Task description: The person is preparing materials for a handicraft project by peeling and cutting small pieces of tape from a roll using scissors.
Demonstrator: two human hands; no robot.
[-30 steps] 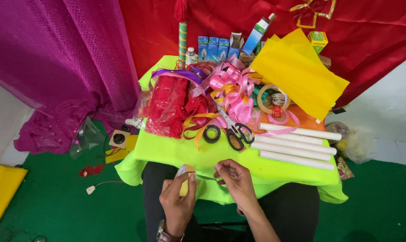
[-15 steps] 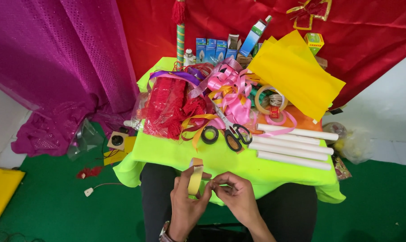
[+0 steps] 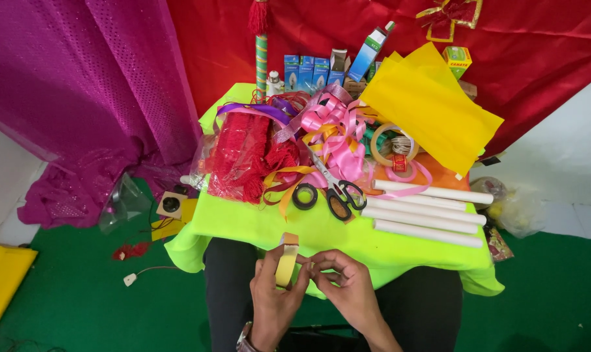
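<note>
A: At the near edge of the table (image 3: pixel 243 225), over the person's lap: the left hand (image 3: pixel 273 301) grasps a yellow tape roll (image 3: pixel 286 261), held on edge just below the lime-green cloth.

B: And the right hand (image 3: pixel 347 287)?

A: Its fingertips (image 3: pixel 316 268) are pinched at the roll's rim, touching it. Whether they hold a loose tape end cannot be told at this size. I judge the step to be finding or lifting the tape's free end.

B: What does the next move call for?

A: Probably a steady left-hand hold while the right draws the end away from the roll; then a cut. The scissors (image 3: pixel 340 189) lie on the cloth beyond the hands, beside a black tape roll (image 3: pixel 306 195).

B: Further right?

A: White paper tubes (image 3: pixel 429 212), side by side, and yellow sheets (image 3: pixel 432 107) behind them, well apart from the hands.
</note>
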